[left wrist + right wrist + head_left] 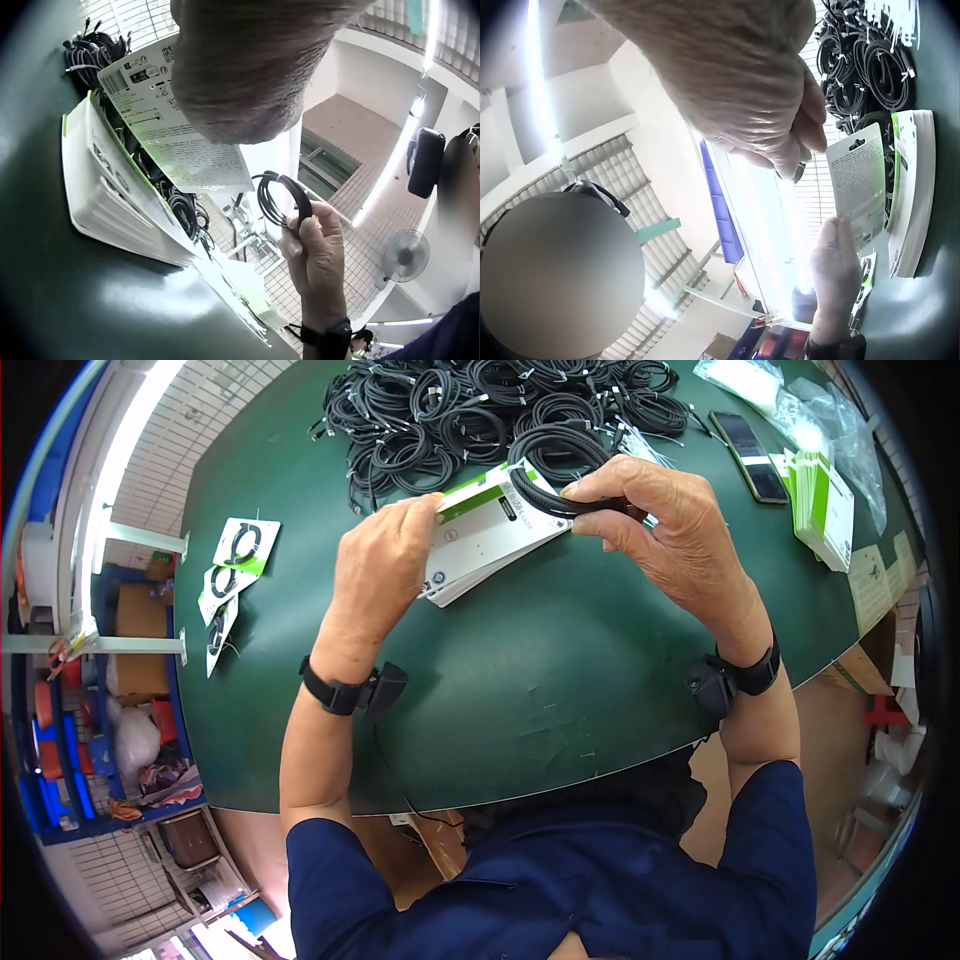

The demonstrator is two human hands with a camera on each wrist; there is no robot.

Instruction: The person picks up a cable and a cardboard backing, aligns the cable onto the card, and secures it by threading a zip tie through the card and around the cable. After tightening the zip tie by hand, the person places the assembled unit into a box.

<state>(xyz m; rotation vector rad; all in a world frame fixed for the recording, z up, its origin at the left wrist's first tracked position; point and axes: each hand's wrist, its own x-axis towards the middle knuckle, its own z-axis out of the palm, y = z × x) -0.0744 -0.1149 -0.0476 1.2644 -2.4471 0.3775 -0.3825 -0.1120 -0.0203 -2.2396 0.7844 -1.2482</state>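
Note:
My left hand (385, 550) pinches the edge of a printed packaging card (176, 124), which stands upright above the table in both wrist views. On the table just beyond it lies a stack of white and green cards (127, 202). Held by my right hand (665, 525) between thumb and fingers is a coiled black cable (296, 195), raised off the table to the right of the card. From the head view the coil overlaps the far end of the stack. The right wrist view mostly hides the cable behind the hand.
A large pile of coiled black cables (440, 425) covers the table's far side, with white cable ties (650, 450) beside it. At right lie a phone (750, 455), plastic bags (835, 425) and another card stack (828, 510). Several cards with cables (250, 540) lie at left.

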